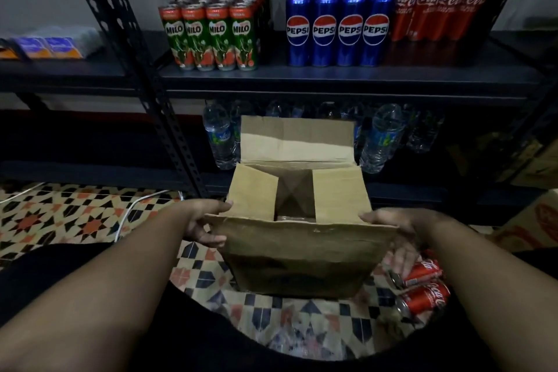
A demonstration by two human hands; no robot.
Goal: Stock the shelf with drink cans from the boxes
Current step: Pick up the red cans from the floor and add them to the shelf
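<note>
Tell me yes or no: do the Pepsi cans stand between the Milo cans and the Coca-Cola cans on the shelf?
Yes, the blue Pepsi cans stand mid-shelf, Milo cans to their left and Coca-Cola cans to their right.

One box [297, 254], two hands – left [203, 224], right [392, 229]. Front rows: four Milo cans [211, 36], four Pepsi cans [336, 30]. Two Coke cans [422, 287] on the floor.

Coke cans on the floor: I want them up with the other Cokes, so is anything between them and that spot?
The cardboard box, gripped by the left hand and right hand, stands just left of the loose Coke cans. Nothing visible blocks their way up to the shelf with the Coca-Cola pack.
</note>
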